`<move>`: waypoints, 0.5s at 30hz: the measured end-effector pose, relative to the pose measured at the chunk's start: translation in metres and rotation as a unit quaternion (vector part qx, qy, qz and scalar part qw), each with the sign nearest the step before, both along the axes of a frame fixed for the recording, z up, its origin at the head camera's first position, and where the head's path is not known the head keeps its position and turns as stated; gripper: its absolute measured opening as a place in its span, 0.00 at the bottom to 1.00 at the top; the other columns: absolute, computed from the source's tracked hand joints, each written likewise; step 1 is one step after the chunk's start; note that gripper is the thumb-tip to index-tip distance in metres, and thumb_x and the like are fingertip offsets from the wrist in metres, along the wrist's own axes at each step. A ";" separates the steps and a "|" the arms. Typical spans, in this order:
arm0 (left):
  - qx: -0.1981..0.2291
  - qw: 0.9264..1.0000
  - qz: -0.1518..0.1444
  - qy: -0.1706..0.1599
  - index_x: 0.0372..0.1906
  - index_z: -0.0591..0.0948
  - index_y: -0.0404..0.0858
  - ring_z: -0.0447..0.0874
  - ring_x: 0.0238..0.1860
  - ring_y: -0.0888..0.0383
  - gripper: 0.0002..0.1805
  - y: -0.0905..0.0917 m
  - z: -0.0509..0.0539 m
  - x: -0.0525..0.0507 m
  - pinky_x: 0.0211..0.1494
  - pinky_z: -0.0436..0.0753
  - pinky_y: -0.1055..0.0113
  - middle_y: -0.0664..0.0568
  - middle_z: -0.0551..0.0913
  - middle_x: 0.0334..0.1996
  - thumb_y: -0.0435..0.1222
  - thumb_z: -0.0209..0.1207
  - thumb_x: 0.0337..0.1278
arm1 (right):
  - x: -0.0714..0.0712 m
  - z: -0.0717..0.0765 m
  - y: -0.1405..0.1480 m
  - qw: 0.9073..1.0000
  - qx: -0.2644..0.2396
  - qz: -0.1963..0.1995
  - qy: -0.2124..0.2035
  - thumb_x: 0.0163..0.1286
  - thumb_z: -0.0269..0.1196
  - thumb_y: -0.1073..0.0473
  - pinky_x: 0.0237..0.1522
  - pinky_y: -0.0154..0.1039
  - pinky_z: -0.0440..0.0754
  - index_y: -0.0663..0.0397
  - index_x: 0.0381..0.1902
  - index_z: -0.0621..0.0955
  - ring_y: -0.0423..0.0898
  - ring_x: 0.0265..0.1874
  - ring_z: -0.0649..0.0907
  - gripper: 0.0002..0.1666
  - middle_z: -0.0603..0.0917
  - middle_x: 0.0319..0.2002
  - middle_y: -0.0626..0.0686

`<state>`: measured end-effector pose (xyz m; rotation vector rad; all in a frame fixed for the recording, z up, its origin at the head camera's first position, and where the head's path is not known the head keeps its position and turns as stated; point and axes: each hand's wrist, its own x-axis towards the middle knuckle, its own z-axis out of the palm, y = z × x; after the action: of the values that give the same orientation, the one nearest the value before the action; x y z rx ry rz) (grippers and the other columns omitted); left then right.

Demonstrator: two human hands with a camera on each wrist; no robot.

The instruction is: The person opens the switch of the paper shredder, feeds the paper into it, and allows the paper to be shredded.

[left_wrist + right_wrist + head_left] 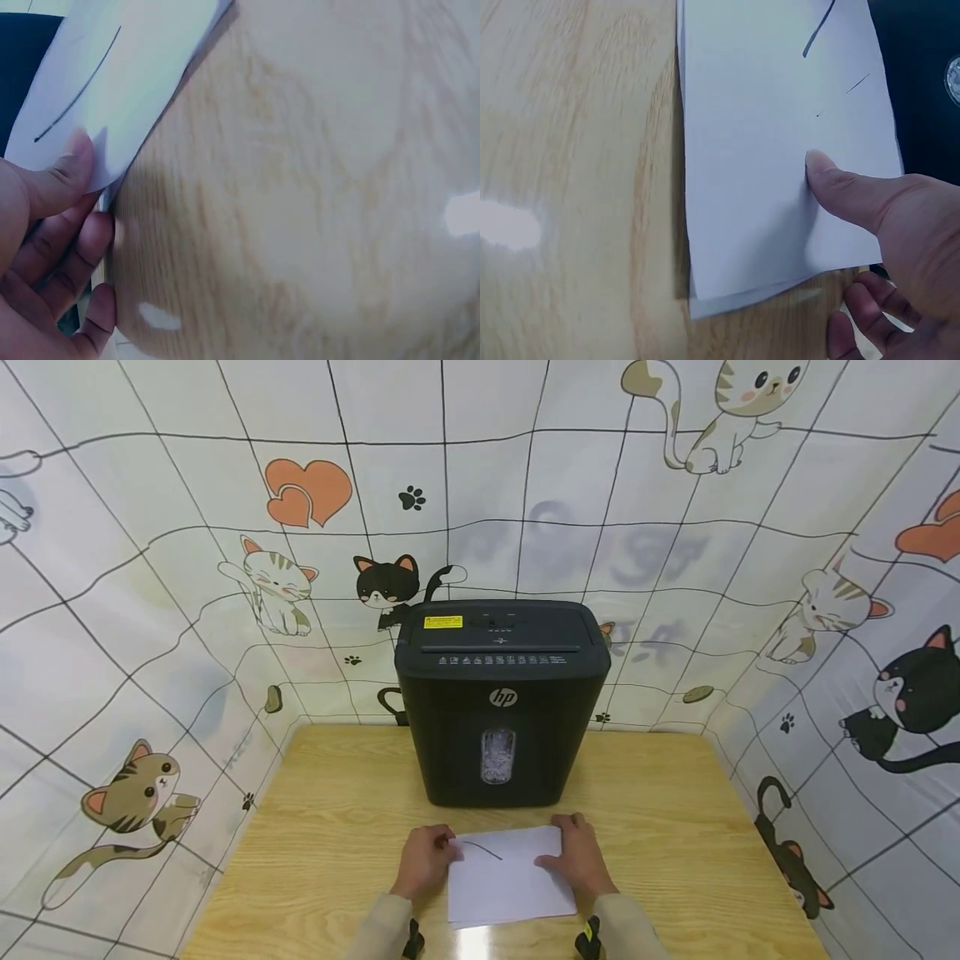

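Observation:
A small stack of white paper sheets (512, 881) lies on the table in front of the shredder, a dark pen stroke on its top sheet. My left hand (426, 860) pinches the stack's upper left corner. In the left wrist view its thumb (64, 176) lies over the paper and the other fingers curl below. At the right edge my right hand (583, 860) grips the sheets, thumb (847, 191) on top and the other fingers beyond the edge, partly hidden. A lower sheet (727, 304) peeks out beneath the top one in the right wrist view.
Just beyond the paper stands a black HP paper shredder (502, 710), with a slot along its top and a small window (498, 757) showing shreds. The wooden table (330, 827) meets cat-patterned cloth walls (480, 485) at the back and sides.

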<state>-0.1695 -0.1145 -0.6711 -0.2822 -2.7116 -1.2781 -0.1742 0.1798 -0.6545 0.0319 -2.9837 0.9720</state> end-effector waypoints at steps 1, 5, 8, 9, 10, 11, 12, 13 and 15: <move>0.009 1.000 0.000 -0.004 0.29 0.87 0.37 0.71 0.20 0.72 0.06 -0.001 -0.001 0.000 0.26 0.73 0.74 0.55 0.85 0.20 0.28 0.73 0.47 | 0.000 0.000 0.001 1.000 -0.001 -0.002 0.005 0.46 0.84 0.53 0.58 0.60 0.80 0.62 0.59 0.80 0.62 0.54 0.79 0.44 0.77 0.56 0.65; 0.027 1.000 0.001 -0.009 0.31 0.88 0.37 0.71 0.21 0.71 0.05 -0.003 0.000 -0.001 0.27 0.74 0.74 0.55 0.84 0.21 0.30 0.74 0.51 | 0.002 -0.004 0.003 0.999 -0.024 -0.016 0.022 0.50 0.82 0.54 0.52 0.56 0.81 0.65 0.49 0.84 0.55 0.45 0.81 0.33 0.81 0.46 0.60; 0.046 0.999 0.003 -0.008 0.31 0.88 0.36 0.74 0.23 0.70 0.04 -0.005 0.003 -0.002 0.28 0.76 0.73 0.54 0.85 0.22 0.30 0.74 0.52 | 0.003 -0.009 0.006 0.997 -0.060 -0.034 0.033 0.56 0.79 0.56 0.43 0.46 0.80 0.62 0.36 0.85 0.48 0.36 0.79 0.18 0.82 0.36 0.54; 0.052 0.999 0.003 -0.009 0.30 0.88 0.35 0.75 0.23 0.70 0.04 -0.005 0.004 -0.002 0.28 0.77 0.73 0.53 0.85 0.22 0.30 0.73 0.52 | 0.003 -0.010 0.007 0.995 -0.079 -0.039 0.036 0.57 0.78 0.58 0.40 0.42 0.78 0.60 0.32 0.85 0.46 0.34 0.78 0.14 0.81 0.33 0.52; 0.058 0.998 0.000 -0.008 0.29 0.87 0.35 0.76 0.24 0.69 0.04 -0.005 0.005 -0.002 0.29 0.77 0.73 0.53 0.86 0.23 0.30 0.73 0.53 | 0.003 -0.011 0.008 0.994 -0.093 -0.044 0.038 0.59 0.77 0.58 0.37 0.39 0.76 0.58 0.29 0.84 0.44 0.32 0.76 0.12 0.81 0.31 0.50; 0.061 0.998 -0.002 -0.009 0.28 0.87 0.36 0.77 0.24 0.69 0.04 -0.005 0.006 -0.003 0.29 0.78 0.73 0.52 0.87 0.23 0.29 0.72 0.53 | 0.002 -0.012 0.009 0.993 -0.106 -0.046 0.037 0.61 0.76 0.58 0.35 0.37 0.75 0.56 0.27 0.84 0.43 0.30 0.76 0.11 0.81 0.29 0.49; 0.066 0.998 0.000 -0.015 0.27 0.86 0.36 0.77 0.25 0.70 0.05 -0.005 0.007 -0.003 0.29 0.78 0.73 0.53 0.87 0.23 0.29 0.72 0.54 | 0.002 -0.011 0.011 0.991 -0.117 -0.045 0.036 0.62 0.75 0.59 0.33 0.35 0.74 0.54 0.26 0.83 0.42 0.29 0.75 0.11 0.81 0.28 0.48; 0.068 0.997 0.001 -0.020 0.25 0.85 0.37 0.76 0.24 0.70 0.07 -0.005 0.009 -0.004 0.29 0.77 0.74 0.53 0.87 0.23 0.30 0.72 0.55 | 0.003 -0.010 0.012 0.990 -0.128 -0.046 0.031 0.63 0.74 0.58 0.32 0.33 0.74 0.53 0.25 0.84 0.41 0.28 0.75 0.11 0.81 0.27 0.47; 0.070 0.997 0.004 -0.024 0.24 0.84 0.38 0.75 0.24 0.70 0.09 -0.005 0.011 -0.005 0.29 0.76 0.74 0.54 0.85 0.22 0.30 0.71 0.56 | 0.004 -0.007 0.014 0.988 -0.145 -0.043 0.023 0.65 0.73 0.57 0.31 0.32 0.74 0.51 0.27 0.86 0.39 0.27 0.76 0.08 0.83 0.27 0.46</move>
<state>-0.1742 -0.1193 -0.6603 -0.2288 -2.6416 -1.4822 -0.1707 0.1940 -0.6611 -0.0732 -2.7462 1.3614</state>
